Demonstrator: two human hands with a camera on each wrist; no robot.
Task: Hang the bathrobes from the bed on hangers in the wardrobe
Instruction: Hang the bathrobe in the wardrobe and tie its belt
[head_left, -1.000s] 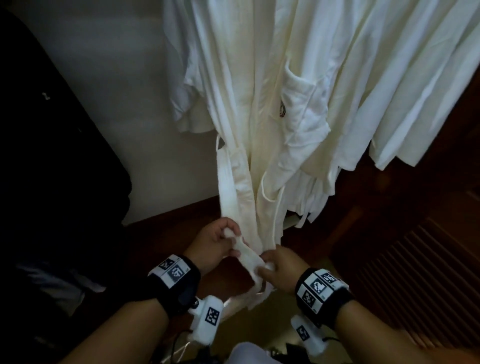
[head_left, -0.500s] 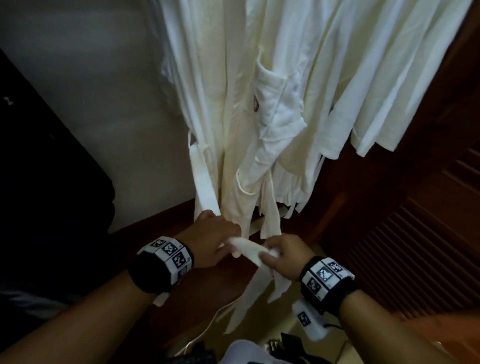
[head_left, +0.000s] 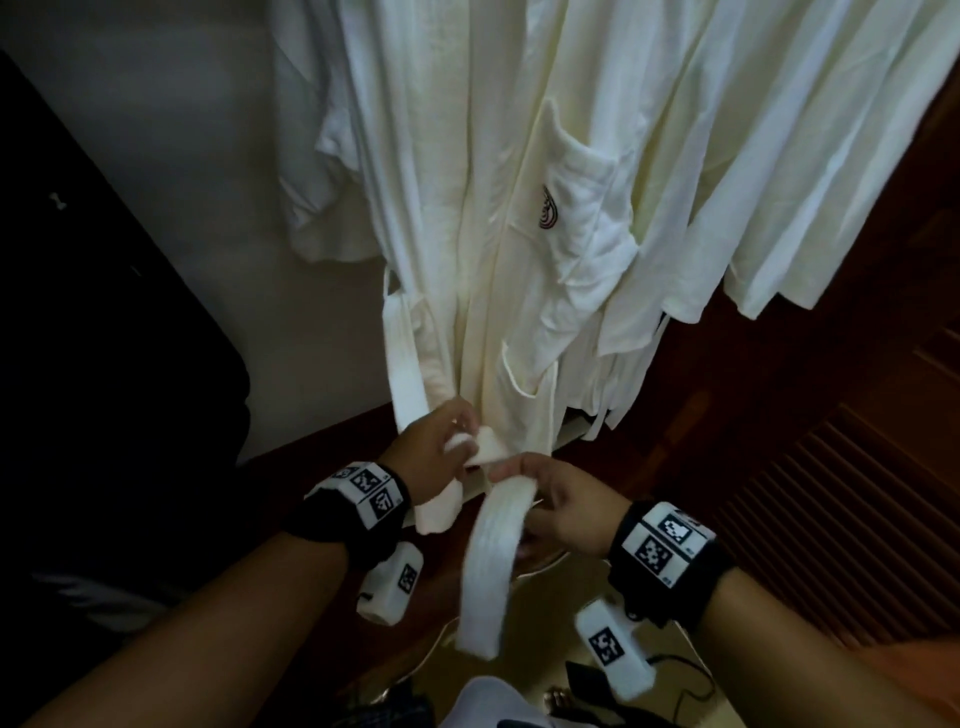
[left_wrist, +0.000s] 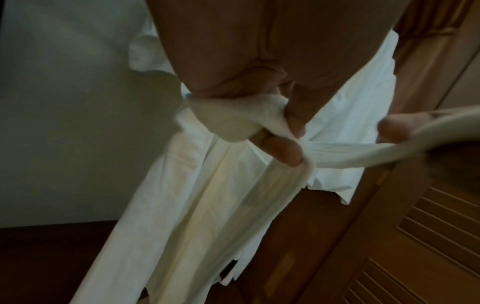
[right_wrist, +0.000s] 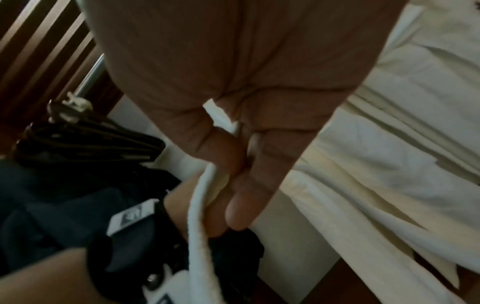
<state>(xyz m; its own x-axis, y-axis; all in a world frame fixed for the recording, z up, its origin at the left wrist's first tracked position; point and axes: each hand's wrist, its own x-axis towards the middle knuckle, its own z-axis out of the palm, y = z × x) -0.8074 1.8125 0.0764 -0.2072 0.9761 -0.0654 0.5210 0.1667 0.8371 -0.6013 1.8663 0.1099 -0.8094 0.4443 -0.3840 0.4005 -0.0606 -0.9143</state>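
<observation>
A white bathrobe (head_left: 498, 218) with a breast pocket and dark logo hangs in the wardrobe, with more white robes (head_left: 769, 156) to its right. Its white belt (head_left: 491, 561) runs from the robe's left side down to my hands below the hem. My left hand (head_left: 441, 452) grips a bunched part of the belt (left_wrist: 233, 117), fingers curled round it. My right hand (head_left: 550, 499) pinches the other belt end (right_wrist: 205, 201) between thumb and fingers; that end hangs loose below. The two hands sit close together.
A pale wall (head_left: 171, 171) stands behind the robes at left, beside a black shape (head_left: 104, 364). Dark wooden floor and a louvred wardrobe door (head_left: 852, 519) lie at right. Black hangers (right_wrist: 85, 139) and dark clothes show in the right wrist view.
The belt is now crossed between my hands; the right hand has drawn its end over and down, so a long strip hangs below it. Both hands stay close under the robe's hem.
</observation>
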